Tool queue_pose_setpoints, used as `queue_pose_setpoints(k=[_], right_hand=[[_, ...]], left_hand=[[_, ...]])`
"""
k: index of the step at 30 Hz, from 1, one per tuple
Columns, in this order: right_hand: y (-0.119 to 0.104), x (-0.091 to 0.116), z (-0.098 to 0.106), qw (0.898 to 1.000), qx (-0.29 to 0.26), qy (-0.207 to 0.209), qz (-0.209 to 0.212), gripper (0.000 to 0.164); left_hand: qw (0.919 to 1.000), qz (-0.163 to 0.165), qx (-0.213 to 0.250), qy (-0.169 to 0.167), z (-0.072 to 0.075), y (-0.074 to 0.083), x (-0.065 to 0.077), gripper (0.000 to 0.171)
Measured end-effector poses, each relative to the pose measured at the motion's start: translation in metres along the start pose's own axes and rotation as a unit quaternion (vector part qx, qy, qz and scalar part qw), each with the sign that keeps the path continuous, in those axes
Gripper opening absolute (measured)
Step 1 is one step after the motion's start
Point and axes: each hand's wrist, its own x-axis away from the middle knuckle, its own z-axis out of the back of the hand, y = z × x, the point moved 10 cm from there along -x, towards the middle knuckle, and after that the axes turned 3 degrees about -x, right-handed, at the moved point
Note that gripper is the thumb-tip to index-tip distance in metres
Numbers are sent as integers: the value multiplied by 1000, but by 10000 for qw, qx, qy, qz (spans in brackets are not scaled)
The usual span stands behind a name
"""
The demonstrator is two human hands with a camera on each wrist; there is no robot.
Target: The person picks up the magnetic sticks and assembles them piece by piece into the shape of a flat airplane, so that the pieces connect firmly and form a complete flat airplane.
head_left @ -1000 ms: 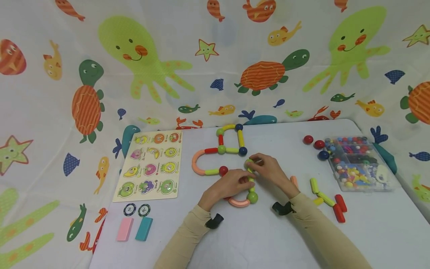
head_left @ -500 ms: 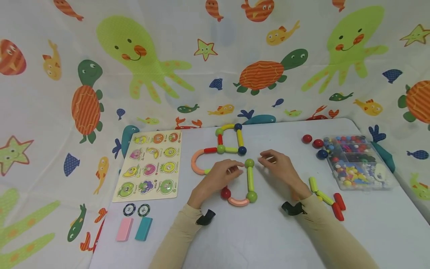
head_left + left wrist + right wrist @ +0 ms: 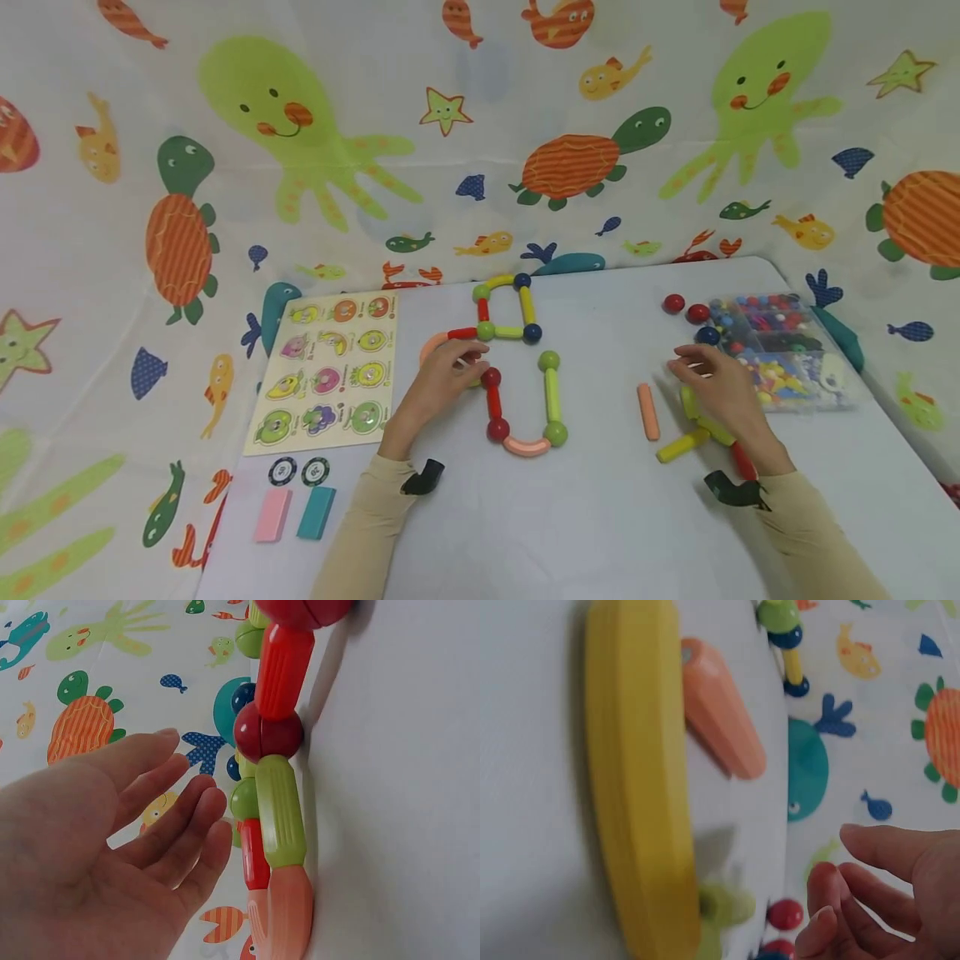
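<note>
In the head view, rods and balls joined into a winding figure lie mid-table. A lime rod (image 3: 552,396) joins two green balls on its right side, and a curved salmon rod (image 3: 527,447) forms its bottom. My left hand (image 3: 442,379) hovers over the left loop, fingers relaxed and holding nothing. Beside that hand in the left wrist view are a red ball (image 3: 268,735) and a lime rod (image 3: 280,810). My right hand (image 3: 720,396) hangs above the loose rods, fingers loosely bent around nothing. A yellow rod (image 3: 641,780) and a salmon rod (image 3: 724,712) lie near it.
A fruit picture board (image 3: 324,371) lies at left, with two round chips, a pink block (image 3: 272,515) and a teal block (image 3: 317,512) in front. At right stands a compartment box of beads (image 3: 787,354), with red balls (image 3: 697,313) and a blue ball beside it.
Both hands have let go of the upper green ball on the lime rod. The left hand has moved left; the right has moved right over the loose rods. The view has shifted slightly.
</note>
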Motion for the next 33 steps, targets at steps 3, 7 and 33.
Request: queue_pose_setpoints(k=[3, 7, 33], right_hand=[[9, 7, 10, 9999, 133, 32, -88, 46], [18, 15, 15, 9993, 302, -49, -194, 47], [29, 33, -5, 9970, 697, -319, -109, 48]], left_hand=[[10000, 86, -41, -15, 1, -5, 1, 35], [9999, 98, -136, 30, 3, -9, 2, 34], [9993, -45, -352, -93, -8, -6, -3, 32]])
